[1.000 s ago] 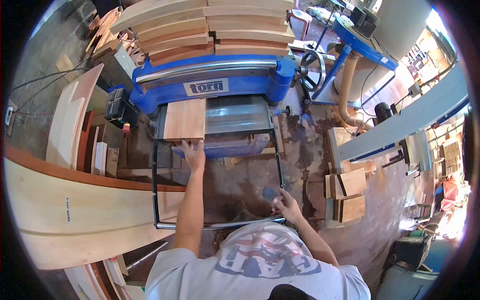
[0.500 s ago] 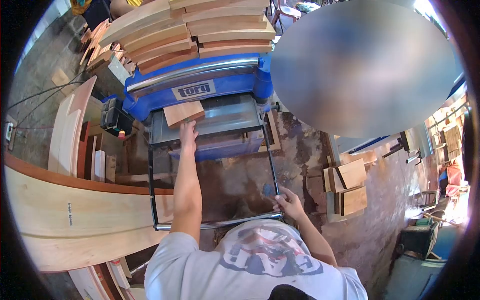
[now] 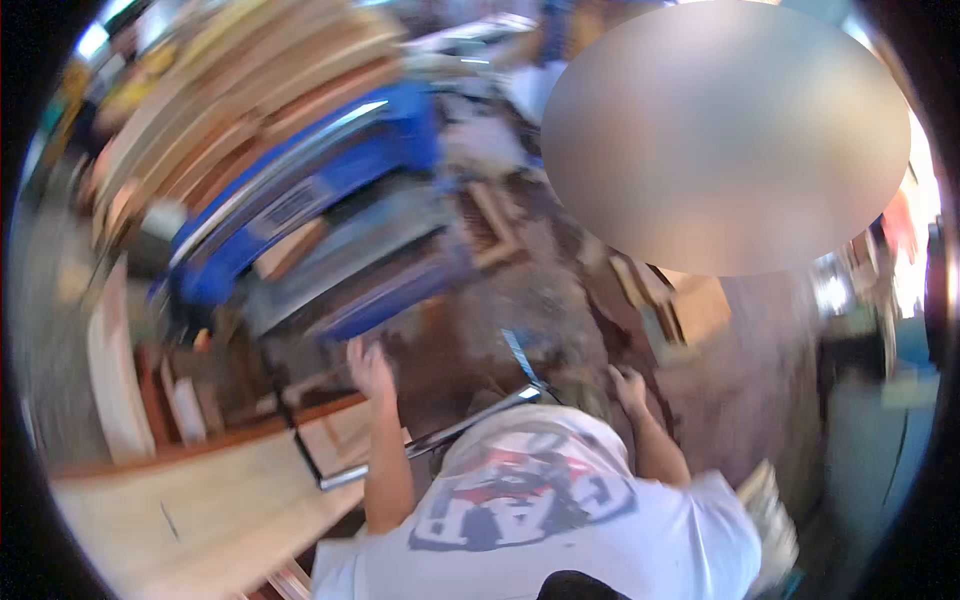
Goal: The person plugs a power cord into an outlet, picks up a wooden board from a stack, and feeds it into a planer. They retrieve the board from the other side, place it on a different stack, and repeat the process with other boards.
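Observation:
The blue planer (image 3: 405, 125) stands ahead and to the left, blurred by motion. A wood block (image 3: 290, 250) lies partly under its roller housing, on the metal bed (image 3: 350, 262). My left hand (image 3: 371, 372) is off the block, in front of the bed, with its fingers apart and nothing in it. Over the floor on the right is my right hand (image 3: 628, 388), apart from the black frame with its metal bar (image 3: 440, 437). Its fingers are too smeared to read.
Long boards (image 3: 250, 90) are stacked on top of the planer. A large pale panel (image 3: 200, 500) lies at lower left, beside upright boards (image 3: 118, 370). Wood blocks (image 3: 700, 308) sit on the floor at right. A blurred oval hides the upper right.
The view has swung to the right, so the planer appears tilted and further left. My left hand has let go of the block and drawn back. My right hand has moved away from the frame.

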{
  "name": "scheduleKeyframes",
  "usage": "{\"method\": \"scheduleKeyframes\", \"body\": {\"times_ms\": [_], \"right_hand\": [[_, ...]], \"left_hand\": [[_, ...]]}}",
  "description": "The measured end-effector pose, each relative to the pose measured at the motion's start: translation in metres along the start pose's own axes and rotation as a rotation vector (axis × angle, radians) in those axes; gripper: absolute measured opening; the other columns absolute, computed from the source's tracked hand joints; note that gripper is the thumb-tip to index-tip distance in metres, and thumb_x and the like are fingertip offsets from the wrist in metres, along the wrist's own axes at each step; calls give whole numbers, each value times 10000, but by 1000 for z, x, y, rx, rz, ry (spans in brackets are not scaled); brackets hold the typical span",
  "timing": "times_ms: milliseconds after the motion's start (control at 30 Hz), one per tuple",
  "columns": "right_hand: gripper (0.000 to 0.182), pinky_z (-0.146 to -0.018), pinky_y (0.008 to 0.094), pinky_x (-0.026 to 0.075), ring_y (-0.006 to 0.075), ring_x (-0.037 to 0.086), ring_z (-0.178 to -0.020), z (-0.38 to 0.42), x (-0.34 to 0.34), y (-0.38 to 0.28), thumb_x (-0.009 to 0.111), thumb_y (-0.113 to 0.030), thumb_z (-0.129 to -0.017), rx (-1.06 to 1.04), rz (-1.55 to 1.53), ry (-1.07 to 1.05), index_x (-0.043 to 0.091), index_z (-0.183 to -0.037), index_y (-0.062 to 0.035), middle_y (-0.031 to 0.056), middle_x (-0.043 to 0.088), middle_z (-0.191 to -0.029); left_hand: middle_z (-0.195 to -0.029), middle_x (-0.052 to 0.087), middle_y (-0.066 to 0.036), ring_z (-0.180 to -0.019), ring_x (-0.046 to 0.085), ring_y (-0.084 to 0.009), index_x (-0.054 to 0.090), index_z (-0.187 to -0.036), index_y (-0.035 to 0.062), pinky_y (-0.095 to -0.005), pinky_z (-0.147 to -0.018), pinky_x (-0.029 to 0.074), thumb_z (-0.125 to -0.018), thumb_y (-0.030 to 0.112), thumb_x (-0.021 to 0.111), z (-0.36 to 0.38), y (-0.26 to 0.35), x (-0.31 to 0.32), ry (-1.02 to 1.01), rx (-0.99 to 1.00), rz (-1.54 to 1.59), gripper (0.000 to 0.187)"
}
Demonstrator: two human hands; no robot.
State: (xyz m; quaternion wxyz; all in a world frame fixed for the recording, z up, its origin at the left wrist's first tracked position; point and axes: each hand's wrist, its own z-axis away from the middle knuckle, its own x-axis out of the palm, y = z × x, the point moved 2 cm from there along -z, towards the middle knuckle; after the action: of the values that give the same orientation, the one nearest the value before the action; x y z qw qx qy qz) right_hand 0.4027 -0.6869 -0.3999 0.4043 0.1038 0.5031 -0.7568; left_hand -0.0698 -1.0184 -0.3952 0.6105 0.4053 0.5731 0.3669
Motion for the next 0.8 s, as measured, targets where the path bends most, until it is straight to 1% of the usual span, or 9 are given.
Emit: {"method": "scheduleKeyframes", "body": {"times_ms": [33,100,267,367,467,500,567,733,800], "right_hand": [[417,-660,333,531,186,658,-730,-9,-6,18,684,-330,-889,49,63,37,693,-1044,56,124,703,-913],[471,-537,358,525,188,631,-650,-55,-1,114,689,-428,-881,239,-84,61,647,-1016,21,104,651,-837],[620,-500,357,520,221,649,-697,-92,-48,82,722,-465,-852,562,-670,116,551,-1185,29,137,639,-977],[682,-646,414,559,318,668,-843,-166,-48,111,760,-479,-809,584,-827,178,551,-1188,48,181,631,-1084],[794,-871,474,518,434,599,-1054,-243,-68,104,804,-497,-743,171,-155,435,513,-1234,54,246,583,-1199],[920,-1023,480,416,488,504,-1171,-254,-86,71,840,-486,-678,207,-37,533,429,-1313,38,297,504,-1288],[1095,-1028,489,413,470,457,-1233,-312,-111,63,863,-435,-648,213,49,356,252,-1433,23,329,431,-1344],[1127,-1032,451,427,434,454,-1266,-403,-159,74,872,-350,-644,316,88,287,194,-1430,89,326,451,-1333],[1175,-1037,446,425,412,454,-1274,-394,-197,34,894,-329,-614,271,-416,130,174,-1438,100,323,441,-1351]], "left_hand": [[-1414,475,-228,-1264,498,-281,395,-1405,-58,-351,-1030,431,-880,62,631,47,22,11,8,-141,343,587],[-1402,479,-214,-1190,548,-292,402,-1399,-58,-360,-973,473,-890,54,613,101,8,12,-114,-146,224,562],[-1342,507,-198,-1117,578,-292,386,-1412,-54,-363,-933,487,-904,34,570,159,78,14,-287,28,-221,547],[-1303,521,-205,-1098,565,-275,378,-1436,-16,-363,-915,489,-903,20,555,166,91,31,-327,96,-296,563],[-1256,533,-218,-1056,586,-283,400,-1435,10,-363,-868,511,-895,35,574,194,151,60,-287,193,-485,568],[-1243,535,-219,-1054,588,-285,408,-1426,-1,-360,-855,517,-893,42,579,207,157,74,-311,133,-502,561],[-1216,539,-221,-1050,593,-289,424,-1407,-23,-353,-828,529,-890,54,590,228,170,76,-361,7,-559,548],[-1242,521,-229,-1070,585,-278,425,-1383,-69,-335,-813,539,-883,53,601,290,210,107,-327,61,-716,544],[-1280,505,-223,-1077,584,-273,421,-1384,-68,-337,-803,543,-880,28,601,301,209,94,-267,-54,-765,544]]}}
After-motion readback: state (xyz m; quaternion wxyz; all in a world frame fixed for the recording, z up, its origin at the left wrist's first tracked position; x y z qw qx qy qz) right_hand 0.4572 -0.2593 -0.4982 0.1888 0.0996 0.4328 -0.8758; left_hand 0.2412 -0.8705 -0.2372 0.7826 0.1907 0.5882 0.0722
